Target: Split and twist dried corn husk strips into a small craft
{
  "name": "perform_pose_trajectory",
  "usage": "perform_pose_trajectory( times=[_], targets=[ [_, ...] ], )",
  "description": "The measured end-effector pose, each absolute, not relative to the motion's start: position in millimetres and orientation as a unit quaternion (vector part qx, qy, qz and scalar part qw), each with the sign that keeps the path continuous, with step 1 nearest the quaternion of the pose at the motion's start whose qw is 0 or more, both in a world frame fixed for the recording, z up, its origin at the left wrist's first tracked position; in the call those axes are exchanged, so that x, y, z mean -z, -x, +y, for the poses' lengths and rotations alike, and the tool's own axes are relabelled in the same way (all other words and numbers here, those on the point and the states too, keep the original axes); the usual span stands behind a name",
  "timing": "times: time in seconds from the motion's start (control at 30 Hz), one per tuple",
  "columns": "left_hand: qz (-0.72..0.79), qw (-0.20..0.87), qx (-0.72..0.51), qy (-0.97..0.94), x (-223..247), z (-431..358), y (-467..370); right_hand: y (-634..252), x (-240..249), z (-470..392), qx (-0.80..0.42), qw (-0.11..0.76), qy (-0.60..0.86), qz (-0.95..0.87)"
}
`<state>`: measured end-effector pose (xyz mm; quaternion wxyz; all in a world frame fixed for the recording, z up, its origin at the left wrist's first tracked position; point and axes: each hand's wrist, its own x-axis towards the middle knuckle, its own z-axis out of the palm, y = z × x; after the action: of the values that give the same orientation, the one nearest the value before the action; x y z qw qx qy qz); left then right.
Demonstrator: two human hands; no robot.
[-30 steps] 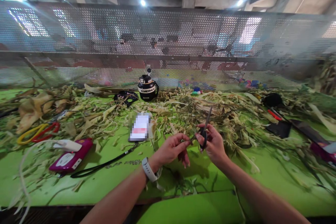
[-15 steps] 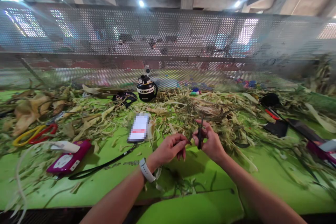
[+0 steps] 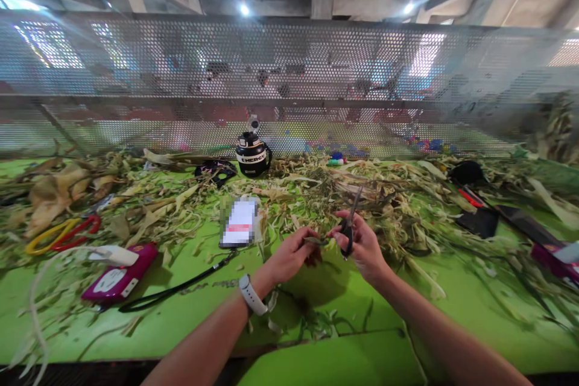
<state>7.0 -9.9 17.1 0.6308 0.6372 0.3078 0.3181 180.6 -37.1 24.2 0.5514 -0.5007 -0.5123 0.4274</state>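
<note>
My left hand (image 3: 292, 253) is closed on a small green leaf piece (image 3: 316, 241) over the green table, with a white watch on its wrist. Close on its right, my right hand (image 3: 362, 247) has its fingers round dark scissors (image 3: 348, 226), whose blades point up and away. The fingertips of both hands are close to the leaf piece; whether the right ones touch it is unclear. Beyond the hands lies a heap of dry husk strips (image 3: 375, 193). Small green scraps (image 3: 323, 322) lie on the table below the hands.
A phone (image 3: 239, 223) with a black strap lies left of the hands. Farther left are a magenta power strip (image 3: 120, 274) and yellow and red handles (image 3: 66, 234). A black mug (image 3: 252, 155) stands behind, before a perforated metal screen (image 3: 289, 84). A black case lies right.
My left hand has shifted slightly left, and the leaf piece now shows clearly at its fingertips. In my right hand the scissors have turned, their blades tilting more to the right.
</note>
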Motion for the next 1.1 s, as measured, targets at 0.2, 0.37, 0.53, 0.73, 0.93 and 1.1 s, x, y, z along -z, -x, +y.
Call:
perform_pose_trajectory(
  times=[0.2, 0.37, 0.53, 0.73, 0.93, 1.1],
  targets=[
    [0.39, 0.582, -0.39, -0.597, -18.7, -3.3, -4.7, -215.5, -34.6, -33.2, -0.281, 0.25, 0.65, -0.661],
    [0.406, 0.568, -0.413, -0.584, -21.3, 0.0, -2.3, -223.8, -44.3, -38.2, -0.051, 0.023, 0.703, -0.709],
    [0.401, 0.549, -0.407, -0.609, -19.9, -3.5, -4.3, -221.7, -37.9, -36.4, -0.099, 0.011, 0.692, -0.715],
    [0.413, 0.481, -0.405, -0.659, -17.4, -6.9, -4.7, -229.9, -39.0, -32.1, -0.284, 0.187, 0.598, -0.726],
    [0.39, 0.438, -0.383, -0.713, -11.2, -16.4, -12.2, -184.7, -31.8, -33.8, -0.417, 0.521, 0.5, -0.552],
    [0.369, 0.426, -0.361, -0.743, -8.1, -21.9, -17.0, -169.4, -16.7, -30.2, -0.481, 0.535, 0.48, -0.501]
  ],
)
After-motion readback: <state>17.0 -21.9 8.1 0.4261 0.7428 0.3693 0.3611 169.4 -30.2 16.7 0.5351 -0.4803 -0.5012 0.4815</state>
